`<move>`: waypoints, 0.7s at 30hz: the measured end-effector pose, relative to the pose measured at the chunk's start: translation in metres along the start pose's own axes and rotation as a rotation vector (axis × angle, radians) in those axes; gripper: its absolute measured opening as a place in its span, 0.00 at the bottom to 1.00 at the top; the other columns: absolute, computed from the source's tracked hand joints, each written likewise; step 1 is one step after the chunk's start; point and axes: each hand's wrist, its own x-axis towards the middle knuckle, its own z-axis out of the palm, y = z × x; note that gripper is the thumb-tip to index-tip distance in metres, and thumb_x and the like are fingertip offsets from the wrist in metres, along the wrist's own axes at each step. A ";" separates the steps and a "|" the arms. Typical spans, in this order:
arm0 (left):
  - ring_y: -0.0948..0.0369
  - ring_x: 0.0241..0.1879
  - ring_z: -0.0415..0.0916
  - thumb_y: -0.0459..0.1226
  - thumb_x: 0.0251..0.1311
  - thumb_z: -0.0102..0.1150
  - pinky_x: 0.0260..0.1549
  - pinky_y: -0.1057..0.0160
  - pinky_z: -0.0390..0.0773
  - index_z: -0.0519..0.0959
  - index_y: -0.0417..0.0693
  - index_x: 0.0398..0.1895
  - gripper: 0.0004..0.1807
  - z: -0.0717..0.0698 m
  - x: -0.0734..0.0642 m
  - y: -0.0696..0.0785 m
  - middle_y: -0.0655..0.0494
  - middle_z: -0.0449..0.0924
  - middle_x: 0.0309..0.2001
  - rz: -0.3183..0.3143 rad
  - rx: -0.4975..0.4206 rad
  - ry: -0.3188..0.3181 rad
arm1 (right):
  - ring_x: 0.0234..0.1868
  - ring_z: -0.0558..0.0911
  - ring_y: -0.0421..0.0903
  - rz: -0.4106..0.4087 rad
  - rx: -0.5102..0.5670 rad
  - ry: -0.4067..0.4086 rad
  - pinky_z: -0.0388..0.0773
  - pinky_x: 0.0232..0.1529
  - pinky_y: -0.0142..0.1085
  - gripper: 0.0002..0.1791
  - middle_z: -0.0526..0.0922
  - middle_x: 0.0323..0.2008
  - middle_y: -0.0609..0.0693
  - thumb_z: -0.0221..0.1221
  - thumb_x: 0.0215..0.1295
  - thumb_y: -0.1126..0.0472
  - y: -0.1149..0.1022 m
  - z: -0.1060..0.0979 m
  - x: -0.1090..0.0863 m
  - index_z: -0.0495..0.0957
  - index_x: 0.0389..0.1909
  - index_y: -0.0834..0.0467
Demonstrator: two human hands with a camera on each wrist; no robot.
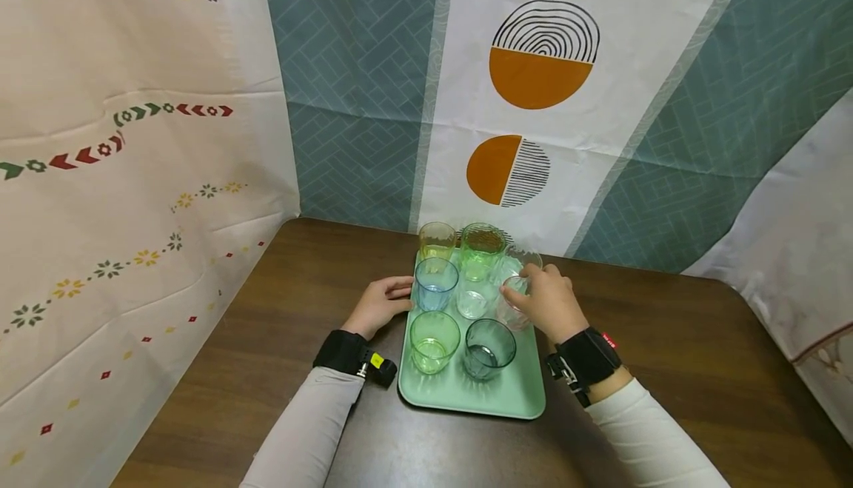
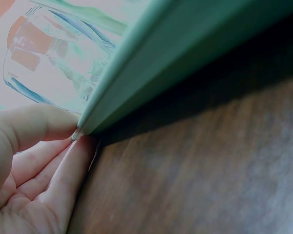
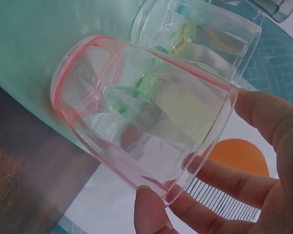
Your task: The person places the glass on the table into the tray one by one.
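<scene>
My left hand (image 1: 380,304) pinches the left edge of a pale green tray (image 1: 466,397); in the left wrist view its thumb and fingertips meet at the rim. With my right hand (image 1: 549,301) I hold a clear pink-tinted glass (image 3: 132,122) by its rim, at the tray's right side. Whether its base touches the tray, I cannot tell. Beside it on the tray stands a colourless glass (image 1: 472,304). A blue glass (image 1: 435,292) sits near my left fingers. Closest to me are a light green glass (image 1: 432,347) and a dark grey glass (image 1: 489,355).
At the tray's far end stand a yellowish glass (image 1: 437,239), a green glass (image 1: 481,255) and another clear glass (image 1: 523,257) partly behind my right hand. The brown wooden table (image 1: 266,347) extends around the tray. A patterned curtain (image 1: 360,103) hangs behind it.
</scene>
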 end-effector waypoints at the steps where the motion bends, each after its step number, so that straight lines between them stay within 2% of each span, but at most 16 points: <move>1: 0.50 0.60 0.71 0.28 0.57 0.62 0.56 0.49 0.76 0.72 0.42 0.63 0.27 0.000 0.000 0.000 0.41 0.74 0.61 0.002 0.001 -0.001 | 0.44 0.70 0.61 0.001 0.003 -0.001 0.68 0.48 0.57 0.30 0.77 0.39 0.64 0.61 0.61 0.46 0.000 0.000 0.000 0.75 0.52 0.69; 4: 0.48 0.61 0.70 0.27 0.58 0.60 0.57 0.48 0.75 0.70 0.39 0.63 0.27 -0.003 -0.008 0.013 0.38 0.73 0.61 0.003 0.000 -0.018 | 0.45 0.71 0.61 -0.003 0.005 -0.003 0.68 0.49 0.57 0.31 0.78 0.40 0.65 0.61 0.61 0.46 0.000 0.001 0.001 0.75 0.52 0.69; 8: 0.45 0.62 0.68 0.26 0.59 0.59 0.58 0.46 0.73 0.68 0.35 0.63 0.27 -0.004 -0.014 0.027 0.34 0.71 0.62 0.006 -0.007 -0.043 | 0.43 0.72 0.60 -0.032 0.030 -0.044 0.74 0.42 0.54 0.31 0.77 0.42 0.67 0.60 0.62 0.45 0.005 -0.003 0.003 0.75 0.54 0.68; 12: 0.45 0.61 0.69 0.27 0.58 0.60 0.58 0.46 0.74 0.69 0.37 0.64 0.28 -0.003 -0.007 0.010 0.35 0.71 0.62 0.000 -0.020 -0.038 | 0.39 0.72 0.54 -0.087 0.081 -0.101 0.76 0.35 0.47 0.28 0.75 0.41 0.62 0.60 0.63 0.47 0.016 -0.008 0.005 0.75 0.55 0.65; 17: 0.48 0.61 0.70 0.28 0.57 0.62 0.57 0.48 0.75 0.71 0.41 0.62 0.28 -0.005 -0.006 -0.011 0.39 0.73 0.61 -0.019 -0.021 -0.016 | 0.30 0.68 0.47 -0.189 0.115 -0.151 0.69 0.31 0.42 0.25 0.72 0.33 0.54 0.59 0.65 0.51 0.025 -0.009 0.001 0.75 0.57 0.63; 19: 0.49 0.60 0.71 0.29 0.57 0.62 0.57 0.48 0.75 0.72 0.41 0.62 0.27 -0.006 -0.007 -0.015 0.40 0.73 0.61 -0.013 -0.009 -0.013 | 0.29 0.66 0.47 -0.227 0.137 -0.167 0.67 0.30 0.42 0.25 0.70 0.32 0.54 0.59 0.66 0.52 0.028 -0.011 -0.002 0.74 0.58 0.62; 21: 0.49 0.60 0.71 0.29 0.57 0.62 0.57 0.48 0.75 0.72 0.41 0.62 0.27 -0.006 -0.008 -0.018 0.40 0.73 0.61 -0.004 -0.001 -0.009 | 0.32 0.69 0.48 -0.249 0.152 -0.172 0.69 0.32 0.42 0.24 0.72 0.35 0.54 0.58 0.66 0.52 0.032 -0.011 -0.004 0.73 0.59 0.60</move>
